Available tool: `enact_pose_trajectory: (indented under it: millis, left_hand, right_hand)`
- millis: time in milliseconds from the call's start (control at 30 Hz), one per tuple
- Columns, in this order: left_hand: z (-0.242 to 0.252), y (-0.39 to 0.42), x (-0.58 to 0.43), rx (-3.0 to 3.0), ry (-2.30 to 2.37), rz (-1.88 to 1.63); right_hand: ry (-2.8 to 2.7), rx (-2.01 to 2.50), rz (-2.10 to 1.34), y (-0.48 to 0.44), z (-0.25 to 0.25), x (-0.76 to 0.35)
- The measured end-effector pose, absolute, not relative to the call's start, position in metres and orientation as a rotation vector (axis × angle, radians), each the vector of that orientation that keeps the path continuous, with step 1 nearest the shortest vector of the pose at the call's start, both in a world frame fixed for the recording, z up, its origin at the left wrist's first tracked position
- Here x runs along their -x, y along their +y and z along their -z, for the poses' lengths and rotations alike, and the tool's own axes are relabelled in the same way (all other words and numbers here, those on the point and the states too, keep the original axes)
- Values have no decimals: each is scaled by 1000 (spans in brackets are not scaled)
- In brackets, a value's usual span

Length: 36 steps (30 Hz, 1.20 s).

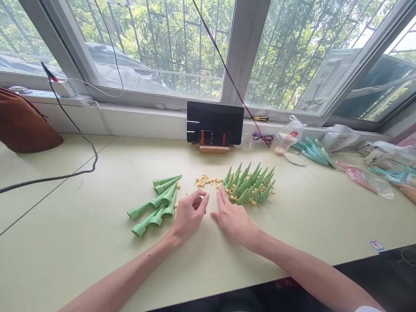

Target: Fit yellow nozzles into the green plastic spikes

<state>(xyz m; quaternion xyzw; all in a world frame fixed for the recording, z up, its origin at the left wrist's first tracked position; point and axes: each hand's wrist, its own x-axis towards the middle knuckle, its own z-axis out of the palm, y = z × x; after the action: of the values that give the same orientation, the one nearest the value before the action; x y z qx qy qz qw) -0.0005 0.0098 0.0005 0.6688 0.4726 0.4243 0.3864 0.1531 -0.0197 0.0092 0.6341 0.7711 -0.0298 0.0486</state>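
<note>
My left hand (pixel 190 214) rests on the pale tabletop (pixel 81 242) with thumb and forefinger pinched; what they hold, if anything, is too small to make out. Just left of it lies a loose heap of green plastic cone spikes (pixel 157 203) on their sides. My right hand (pixel 232 216) lies flat, fingers stretched toward a cluster of green cone spikes (pixel 251 184) pointing away from me. Small yellow plastic pieces (pixel 204 181) are scattered between the two heaps, just beyond my fingertips.
A dark tablet (pixel 215 122) and a phone (pixel 214 138) stand on a wooden stand by the window sill. Black cable (pixel 65 175) crosses the left side near a brown bag (pixel 22 125). Plastic bags with teal parts (pixel 313 151) lie at the right.
</note>
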Motion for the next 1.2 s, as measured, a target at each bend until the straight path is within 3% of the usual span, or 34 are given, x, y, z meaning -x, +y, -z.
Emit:
enact_pose_trajectory:
  millis: [367, 600, 767, 1200]
  left_hand:
    - [-2, 8, 0, -1695, 1180, -1063]
    - [-6, 6, 1, -1574, 1187, -1340]
    - [-5, 7, 1, -1555, 1127, -1317]
    - [-3, 6, 1, -1596, 1133, -1238]
  right_hand:
    - [2438, -1934, 80, -19, -8, -152]
    - [2873, -1965, 51, 3, -13, -130]
    - [2665, -2184, 383, 33, 0, -118]
    - [2602, -2242, 386, 39, 14, -124]
